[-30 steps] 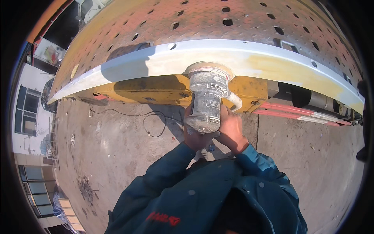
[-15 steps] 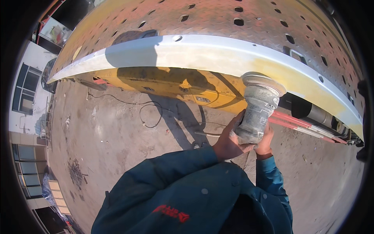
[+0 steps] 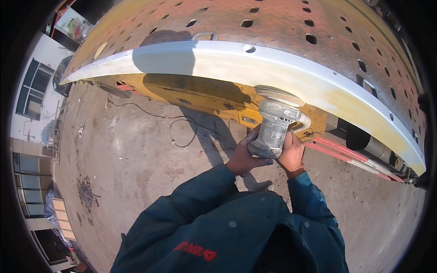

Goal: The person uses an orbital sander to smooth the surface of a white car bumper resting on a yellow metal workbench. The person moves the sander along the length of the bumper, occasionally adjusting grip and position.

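A dusty grey orbital sander is gripped between my two hands, its round pad turned up toward the side rail. My left hand wraps the left and lower part of the body, thumb across the bottom end. Around the right side closes my right hand, its fingers partly hidden behind the tool. The pad's edge lies against or very near the lower face of the long rail, which is white with yellowish patches; I cannot tell whether they touch. A pale hose stub sticks out at the sander's right.
Above the rail spreads a rusty perforated metal deck. Beneath it sit a yellow metal box, red-and-white bars and a dark cylinder. A cable loops over the concrete ground. Buildings stand at left.
Both hands and the sander have shifted left along the rail, and the sander now tilts the other way. The hose stub has come into sight on its right.
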The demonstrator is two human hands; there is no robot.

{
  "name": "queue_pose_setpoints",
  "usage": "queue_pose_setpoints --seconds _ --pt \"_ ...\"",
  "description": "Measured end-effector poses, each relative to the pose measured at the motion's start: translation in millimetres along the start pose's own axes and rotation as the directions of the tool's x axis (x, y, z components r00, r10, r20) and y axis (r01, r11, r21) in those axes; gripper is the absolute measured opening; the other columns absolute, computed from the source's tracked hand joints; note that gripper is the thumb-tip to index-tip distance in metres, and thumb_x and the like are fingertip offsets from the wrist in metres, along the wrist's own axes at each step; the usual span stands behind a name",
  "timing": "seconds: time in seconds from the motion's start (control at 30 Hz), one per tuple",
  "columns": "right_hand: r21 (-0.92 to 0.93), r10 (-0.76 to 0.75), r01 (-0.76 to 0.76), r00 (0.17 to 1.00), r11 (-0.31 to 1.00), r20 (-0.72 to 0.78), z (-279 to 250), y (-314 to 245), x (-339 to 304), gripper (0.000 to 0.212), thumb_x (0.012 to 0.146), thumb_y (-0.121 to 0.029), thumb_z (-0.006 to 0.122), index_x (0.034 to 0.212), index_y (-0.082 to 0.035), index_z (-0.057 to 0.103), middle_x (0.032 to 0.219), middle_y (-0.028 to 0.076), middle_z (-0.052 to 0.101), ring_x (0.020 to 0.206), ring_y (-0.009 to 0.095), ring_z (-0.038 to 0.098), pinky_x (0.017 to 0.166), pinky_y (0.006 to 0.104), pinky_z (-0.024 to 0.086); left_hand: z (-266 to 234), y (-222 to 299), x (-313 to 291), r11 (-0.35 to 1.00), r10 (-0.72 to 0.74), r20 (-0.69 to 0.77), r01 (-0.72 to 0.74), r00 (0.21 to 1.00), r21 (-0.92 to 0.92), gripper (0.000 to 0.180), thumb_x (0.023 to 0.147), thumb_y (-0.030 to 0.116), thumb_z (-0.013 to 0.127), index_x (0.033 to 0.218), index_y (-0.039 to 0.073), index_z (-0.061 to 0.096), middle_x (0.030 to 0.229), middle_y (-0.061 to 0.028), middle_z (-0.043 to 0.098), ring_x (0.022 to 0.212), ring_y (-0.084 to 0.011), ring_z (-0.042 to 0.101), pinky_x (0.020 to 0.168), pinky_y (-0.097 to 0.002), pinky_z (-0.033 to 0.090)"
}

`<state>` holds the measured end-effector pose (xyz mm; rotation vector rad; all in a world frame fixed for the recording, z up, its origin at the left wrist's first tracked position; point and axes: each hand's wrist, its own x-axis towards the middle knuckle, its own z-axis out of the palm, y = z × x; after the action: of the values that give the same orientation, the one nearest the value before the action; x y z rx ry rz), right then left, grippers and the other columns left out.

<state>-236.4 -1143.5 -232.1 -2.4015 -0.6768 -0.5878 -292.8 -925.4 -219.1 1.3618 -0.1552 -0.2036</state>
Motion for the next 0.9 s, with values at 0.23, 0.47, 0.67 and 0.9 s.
queue_pose_setpoints --seconds 0.23,0.47,0.67,0.9 --pt "0.061 -0.105 0.105 0.994 0.993 -0.002 55 -67 54 0.034 0.077 -0.011 0.086 0.097 -0.005 0.06 0.091 0.016 0.065 0.078 0.039 0.074 0.068 0.0472 0.061 -101 25 -24 0.993 -0.077 -0.109 0.085 0.991 0.076 0.121 0.074 0.007 0.105 0.176 0.004 0.039 0.163 -0.0103 0.061 0.148 -0.0207 0.059 0.124 -0.0406 0.052" --pt "0.118 -0.167 0.172 0.985 0.978 -0.049 98 -104 81 0.033 0.076 -0.012 0.087 0.095 -0.008 0.061 0.089 0.013 0.064 0.078 0.035 0.074 0.068 0.0458 0.061 -161 38 -38 0.993 -0.122 -0.185 0.121 0.975 -0.015 0.098 0.067 -0.017 0.089 0.158 0.002 0.056 0.146 -0.0094 0.073 0.132 -0.0231 0.073 0.108 -0.0389 0.064" --pt "0.022 -0.128 0.128 0.992 0.992 -0.018 76 -92 70 0.026 0.08 -0.009 0.078 0.099 -0.008 0.061 0.089 0.013 0.064 0.08 0.032 0.075 0.069 0.0464 0.061 -146 30 -31 0.989 -0.143 -0.123 0.137 0.982 -0.053 0.096 0.07 -0.015 0.09 0.157 0.001 0.056 0.145 -0.0098 0.074 0.133 -0.0228 0.073 0.11 -0.0393 0.064" --pt "-0.086 -0.054 0.052 0.998 0.995 -0.028 14 -40 29 0.021 0.084 -0.009 0.073 0.098 -0.007 0.058 0.09 0.012 0.062 0.081 0.033 0.072 0.071 0.0459 0.061 -71 8 -3 0.974 -0.176 0.056 0.182 0.983 -0.134 0.109 0.076 0.001 0.103 0.169 0.002 0.047 0.153 -0.0085 0.068 0.138 -0.0197 0.067 0.119 -0.0391 0.056"
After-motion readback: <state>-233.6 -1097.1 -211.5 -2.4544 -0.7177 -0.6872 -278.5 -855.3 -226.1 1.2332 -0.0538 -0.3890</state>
